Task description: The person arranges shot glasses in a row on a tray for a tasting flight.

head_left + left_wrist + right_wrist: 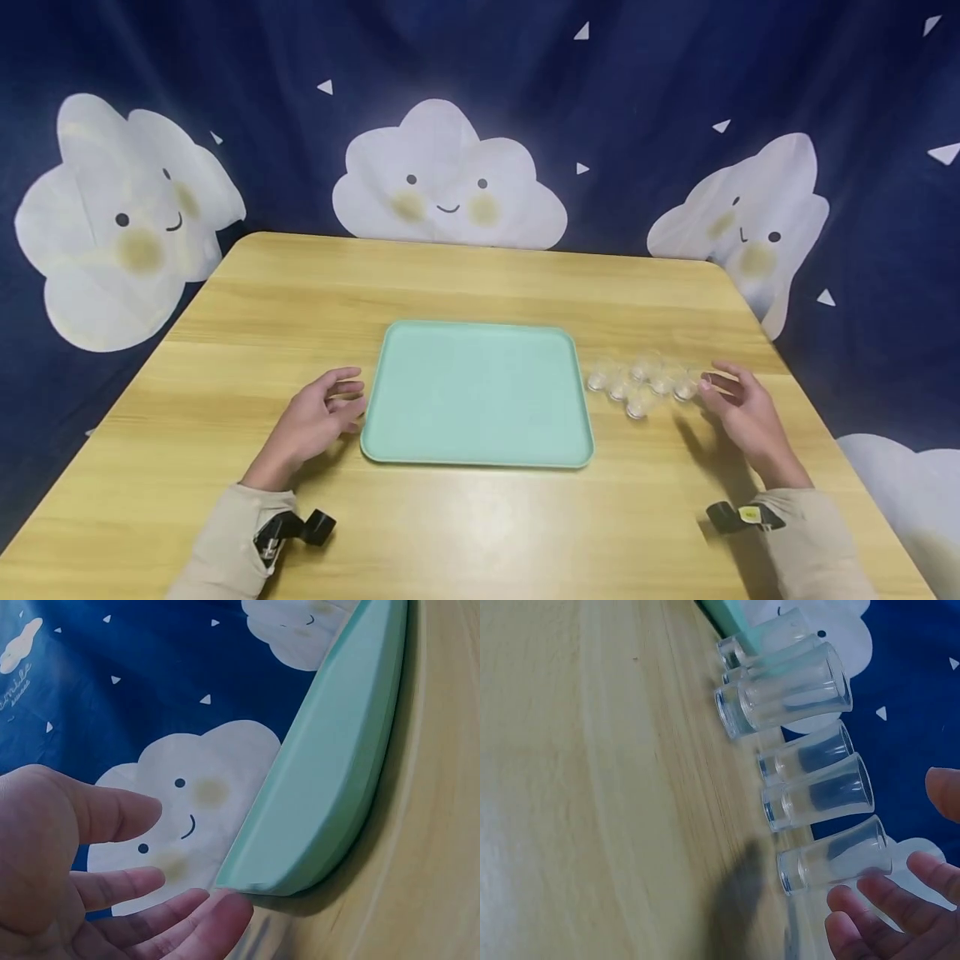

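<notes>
A mint-green rectangular tray [476,396] lies flat on the table. Just off its left edge, my left hand [315,421] hovers with thumb and fingers loosely parted, holding nothing; the left wrist view puts its fingertips close to a tray corner [281,874]. Several small clear shot glasses [636,404] stand upright in a cluster beyond the tray's right side. My right hand [746,417] is at the right end of this cluster, thumb and fingers apart. In the right wrist view its fingertips come right up to the nearest shot glass [836,855], without curling round it.
The light wooden table [480,533] has rounded far corners. Behind it hangs a dark blue curtain [262,50] printed with smiling white clouds [446,158] and small triangles. Each sleeve carries a black wrist device [292,529] at its cuff.
</notes>
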`<state>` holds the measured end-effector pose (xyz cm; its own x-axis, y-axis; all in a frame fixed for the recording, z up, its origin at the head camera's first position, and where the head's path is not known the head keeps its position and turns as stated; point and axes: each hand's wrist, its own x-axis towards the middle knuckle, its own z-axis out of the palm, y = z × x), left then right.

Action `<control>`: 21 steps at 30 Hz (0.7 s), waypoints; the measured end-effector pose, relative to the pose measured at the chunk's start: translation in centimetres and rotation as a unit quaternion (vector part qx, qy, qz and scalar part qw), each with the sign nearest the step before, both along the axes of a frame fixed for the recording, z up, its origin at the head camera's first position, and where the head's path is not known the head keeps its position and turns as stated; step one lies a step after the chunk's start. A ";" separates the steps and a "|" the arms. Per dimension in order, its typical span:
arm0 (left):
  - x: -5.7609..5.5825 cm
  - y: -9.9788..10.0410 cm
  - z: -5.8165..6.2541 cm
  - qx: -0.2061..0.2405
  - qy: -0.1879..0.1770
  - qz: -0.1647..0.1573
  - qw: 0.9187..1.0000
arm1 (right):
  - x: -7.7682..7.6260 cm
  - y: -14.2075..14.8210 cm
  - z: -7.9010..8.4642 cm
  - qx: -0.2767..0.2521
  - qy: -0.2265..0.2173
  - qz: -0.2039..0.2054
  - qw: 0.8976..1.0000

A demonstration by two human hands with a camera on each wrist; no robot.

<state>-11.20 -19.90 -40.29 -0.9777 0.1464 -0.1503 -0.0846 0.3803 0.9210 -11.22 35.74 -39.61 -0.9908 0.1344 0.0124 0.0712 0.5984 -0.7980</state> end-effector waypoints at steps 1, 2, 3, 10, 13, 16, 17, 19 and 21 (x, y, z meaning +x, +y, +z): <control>-0.1 0.0 0.0 -0.001 0.001 0.000 1.000 | 0.0 0.0 0.0 0.000 -0.001 0.001 1.000; -0.1 0.0 0.0 -0.004 0.002 -0.001 1.000 | -0.1 0.0 0.0 0.000 0.000 0.003 1.000; -0.1 0.0 0.0 -0.007 0.003 -0.002 1.000 | -0.2 0.1 0.0 0.000 0.000 0.005 1.000; -0.2 0.2 -0.5 -0.025 0.022 -0.014 0.999 | -0.8 0.3 -0.4 -0.013 0.008 0.014 1.000; 0.0 0.4 -0.7 -0.050 0.035 -0.017 0.998 | -0.7 0.3 -0.4 -0.007 0.011 0.015 1.000; 0.1 0.5 -0.9 -0.066 0.041 -0.017 0.997 | -0.8 0.3 -0.5 0.004 0.011 0.015 1.000; 0.2 0.6 -0.9 -0.071 0.041 -0.015 0.997 | -0.8 0.3 -0.5 0.006 0.010 0.015 1.000; 0.2 0.5 -0.9 -0.080 0.041 -0.013 0.996 | -1.0 0.2 -0.5 0.014 0.009 0.015 1.000; 0.1 0.4 -0.9 -0.088 0.039 -0.009 0.995 | -1.2 0.1 -0.6 0.024 0.012 0.014 1.000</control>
